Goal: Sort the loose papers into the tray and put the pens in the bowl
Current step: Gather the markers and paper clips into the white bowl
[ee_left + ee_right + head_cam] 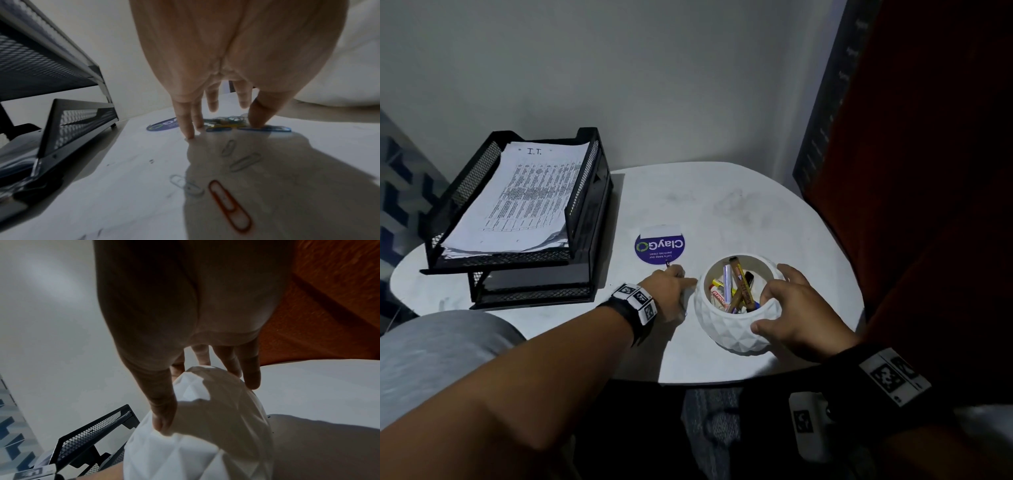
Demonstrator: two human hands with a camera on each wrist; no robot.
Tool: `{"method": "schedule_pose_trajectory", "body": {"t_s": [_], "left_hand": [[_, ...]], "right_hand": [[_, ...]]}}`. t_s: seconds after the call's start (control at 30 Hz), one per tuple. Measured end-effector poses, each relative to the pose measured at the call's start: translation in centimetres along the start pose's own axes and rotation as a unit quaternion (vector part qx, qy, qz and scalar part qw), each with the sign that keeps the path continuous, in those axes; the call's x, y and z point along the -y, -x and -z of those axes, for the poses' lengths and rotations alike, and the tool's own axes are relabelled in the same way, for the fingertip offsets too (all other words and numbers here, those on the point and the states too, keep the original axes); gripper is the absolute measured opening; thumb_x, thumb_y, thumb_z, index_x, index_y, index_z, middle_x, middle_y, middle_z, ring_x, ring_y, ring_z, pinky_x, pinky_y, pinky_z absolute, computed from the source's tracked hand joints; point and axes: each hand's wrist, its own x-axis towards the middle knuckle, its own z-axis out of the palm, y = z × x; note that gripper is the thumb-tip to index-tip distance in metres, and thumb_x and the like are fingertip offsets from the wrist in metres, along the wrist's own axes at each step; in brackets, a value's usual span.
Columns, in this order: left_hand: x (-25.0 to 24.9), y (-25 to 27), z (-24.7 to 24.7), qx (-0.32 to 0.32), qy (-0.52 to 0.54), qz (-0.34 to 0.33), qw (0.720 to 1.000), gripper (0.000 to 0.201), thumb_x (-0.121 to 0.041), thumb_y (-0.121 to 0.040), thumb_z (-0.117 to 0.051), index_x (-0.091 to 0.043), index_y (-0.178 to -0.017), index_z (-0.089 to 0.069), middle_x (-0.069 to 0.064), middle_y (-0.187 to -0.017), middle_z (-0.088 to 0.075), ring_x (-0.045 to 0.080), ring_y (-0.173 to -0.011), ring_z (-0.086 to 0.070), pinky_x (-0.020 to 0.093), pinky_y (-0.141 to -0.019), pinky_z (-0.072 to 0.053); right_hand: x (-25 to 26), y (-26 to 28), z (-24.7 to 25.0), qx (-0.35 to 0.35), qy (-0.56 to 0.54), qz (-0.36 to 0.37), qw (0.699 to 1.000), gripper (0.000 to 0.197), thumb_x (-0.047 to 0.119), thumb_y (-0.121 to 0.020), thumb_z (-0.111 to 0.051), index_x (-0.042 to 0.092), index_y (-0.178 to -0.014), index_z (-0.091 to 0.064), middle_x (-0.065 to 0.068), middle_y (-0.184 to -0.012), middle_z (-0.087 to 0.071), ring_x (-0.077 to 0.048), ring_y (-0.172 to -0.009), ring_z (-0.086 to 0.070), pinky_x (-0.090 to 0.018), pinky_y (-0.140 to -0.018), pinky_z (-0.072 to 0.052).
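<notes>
Steadying the white faceted bowl [736,329] on the pale worktop [756,212], my right hand [796,318] cups its near right side, thumb pressed on the wall and fingers curved over the rim. The pens [739,286] stand and lean inside it, markers of gold, lilac, yellow and black among them.

My left hand [671,294] sits just left of the bowl, its fingers reaching down to the worktop; the wrist view shows fingertips [190,129] and thumb gathered around a small heap of coloured paper clips [226,124], touching them, though I cannot tell whether any clip is truly pinched. Loose clips lie nearer the wrist: an orange paper clip [229,205], and several pale ones beside it.

A round purple sticker [659,248] lies flat just beyond my left fingers. Further left stands the black mesh tray [585,192], two tiers high, its upper tier carrying the stack of papers [524,198], the top sheet printed with a table. A red-brown curtain [928,171] hangs close along the worktop's right edge.
</notes>
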Motion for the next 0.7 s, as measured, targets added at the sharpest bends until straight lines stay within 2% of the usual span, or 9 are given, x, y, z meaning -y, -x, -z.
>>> {"method": "schedule_pose_trajectory", "body": {"t_s": [0.1,0.23,0.37,0.47,0.6,0.7], "left_hand": [[-0.8,-0.1,0.2,0.013,-0.067,-0.027,0.997,0.041,-0.039,-0.071,-0.056,-0.031,-0.110,-0.067,0.000,-0.118,-0.062,0.031,-0.098,-0.065,0.041,-0.088,-0.053],[-0.7,0.5,0.0,-0.012,-0.046,-0.034,0.998,0.024,-0.029,-0.084,-0.056,-0.022,-0.099,-0.073,0.002,-0.103,-0.068,0.028,-0.092,-0.066,0.033,-0.079,-0.054],[0.5,1.4,-1.0,-0.018,-0.038,-0.033,0.999,0.015,-0.023,-0.083,-0.059,-0.022,-0.091,-0.072,-0.001,-0.092,-0.068,0.024,-0.085,-0.065,0.026,-0.073,-0.049],[1.5,2.1,-1.1,-0.042,-0.011,-0.029,0.999,0.016,-0.025,-0.085,-0.061,-0.023,-0.093,-0.074,-0.003,-0.091,-0.071,0.022,-0.086,-0.065,0.020,-0.071,-0.038],[2.7,3.3,-0.4,-0.053,0.050,0.006,0.997,0.022,-0.022,-0.087,-0.066,-0.026,-0.103,-0.080,-0.001,-0.102,-0.077,0.022,-0.098,-0.068,0.021,-0.076,-0.045],[3.7,4.0,0.7,-0.094,0.155,0.087,0.980,0.011,-0.026,-0.085,-0.073,-0.025,-0.092,-0.082,-0.005,-0.093,-0.078,0.012,-0.088,-0.069,0.020,-0.075,-0.049]], "right_hand": [[0.0,-0.2,-0.1,-0.001,-0.004,0.010,1.000,0.031,0.033,-0.064,-0.084,0.031,-0.085,-0.063,0.002,-0.163,-0.021,-0.013,-0.137,-0.044,-0.024,-0.097,-0.038],[0.2,-0.2,-0.2,0.002,0.002,0.011,1.000,0.031,0.032,-0.065,-0.084,0.029,-0.088,-0.063,0.001,-0.164,-0.019,-0.012,-0.143,-0.037,-0.023,-0.096,-0.036],[0.9,0.1,-0.1,0.004,0.006,0.010,1.000,0.031,0.031,-0.066,-0.084,0.028,-0.088,-0.064,0.004,-0.164,-0.019,-0.013,-0.143,-0.037,-0.026,-0.098,-0.038],[1.3,0.4,-0.1,0.003,-0.002,0.007,1.000,0.030,0.027,-0.066,-0.085,0.027,-0.087,-0.064,0.006,-0.165,-0.018,-0.014,-0.142,-0.039,-0.025,-0.095,-0.036],[1.8,0.8,0.1,0.003,-0.001,0.009,1.000,0.030,0.025,-0.068,-0.085,0.027,-0.089,-0.064,0.005,-0.165,-0.017,-0.014,-0.143,-0.038,-0.023,-0.093,-0.033],[2.0,1.1,0.2,0.004,0.005,0.013,1.000,0.030,0.027,-0.068,-0.085,0.028,-0.089,-0.063,0.005,-0.165,-0.018,-0.013,-0.144,-0.036,-0.023,-0.094,-0.033]]}}
